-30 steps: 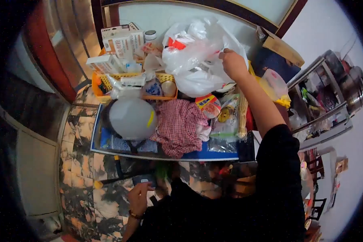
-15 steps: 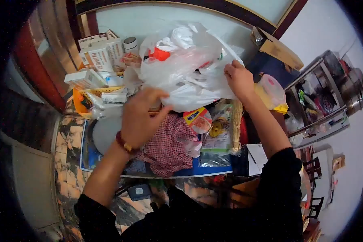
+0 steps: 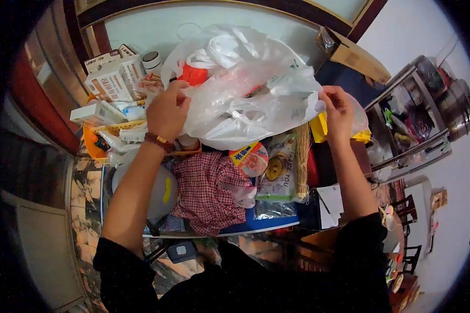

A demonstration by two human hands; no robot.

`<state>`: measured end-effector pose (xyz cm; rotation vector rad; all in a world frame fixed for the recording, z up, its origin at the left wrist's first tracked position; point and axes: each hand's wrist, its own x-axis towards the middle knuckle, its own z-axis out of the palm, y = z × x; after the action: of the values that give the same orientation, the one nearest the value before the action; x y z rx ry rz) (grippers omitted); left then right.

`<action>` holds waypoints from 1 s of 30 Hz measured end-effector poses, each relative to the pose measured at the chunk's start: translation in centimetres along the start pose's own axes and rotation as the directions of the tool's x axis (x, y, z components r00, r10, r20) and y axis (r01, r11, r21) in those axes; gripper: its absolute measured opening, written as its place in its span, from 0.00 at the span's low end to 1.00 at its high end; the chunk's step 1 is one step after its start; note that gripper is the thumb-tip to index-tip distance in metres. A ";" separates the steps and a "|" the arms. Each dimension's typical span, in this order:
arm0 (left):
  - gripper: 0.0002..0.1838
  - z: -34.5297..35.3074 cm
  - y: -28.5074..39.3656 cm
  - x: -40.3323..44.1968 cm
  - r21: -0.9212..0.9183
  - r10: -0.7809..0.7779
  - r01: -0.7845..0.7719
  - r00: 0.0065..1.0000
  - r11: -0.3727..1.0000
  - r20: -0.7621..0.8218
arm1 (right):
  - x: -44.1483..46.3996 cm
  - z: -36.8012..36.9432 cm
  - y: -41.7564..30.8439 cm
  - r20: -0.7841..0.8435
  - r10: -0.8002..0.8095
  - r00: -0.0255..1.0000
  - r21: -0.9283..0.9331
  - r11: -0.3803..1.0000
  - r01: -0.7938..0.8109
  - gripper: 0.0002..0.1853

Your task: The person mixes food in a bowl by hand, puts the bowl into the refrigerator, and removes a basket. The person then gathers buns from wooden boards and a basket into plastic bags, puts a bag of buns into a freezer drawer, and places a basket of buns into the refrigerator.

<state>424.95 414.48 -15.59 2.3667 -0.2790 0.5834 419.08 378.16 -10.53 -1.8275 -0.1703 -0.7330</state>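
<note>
Glossy, crinkled plastic bag (image 3: pixel 277 96); matt checked cloth (image 3: pixel 206 193); rough straw bundle (image 3: pixel 302 161); smooth metal pot (image 3: pixel 457 107).

Contents of the white plastic bag (image 3: pixel 219 112) partly hidden.

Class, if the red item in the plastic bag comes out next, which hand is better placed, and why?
Probably the left hand: it is left of the bag, close to the red item, while the right hand pinches the opposite edge.

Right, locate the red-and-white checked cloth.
In the head view, the cloth lies left of centre near the front edge of the blue tabletop, right of the rounded grey object and in front of the white plastic bag.
</note>
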 end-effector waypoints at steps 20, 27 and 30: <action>0.14 -5.4 -7.6 0.6 -0.775 -0.488 0.291 0.873 0.562 -0.027 | -0.7 -1.4 0.9 -0.058 0.196 0.979 0.238 0.955 -0.177 0.06; 0.13 -6.5 -6.5 1.5 -0.973 -0.517 0.210 0.846 0.095 0.132 | -1.1 -1.2 0.9 0.108 -0.127 0.986 -0.196 0.969 0.147 0.04; 0.15 -6.3 -3.8 1.9 -0.976 -0.434 0.154 0.898 0.155 0.073 | -1.1 -0.5 0.0 0.111 -0.227 0.968 -0.325 0.912 0.251 0.03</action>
<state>425.83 421.40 -12.56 0.9798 -0.0067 0.2890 418.02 377.98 -11.06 -2.1868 -0.3379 -0.9122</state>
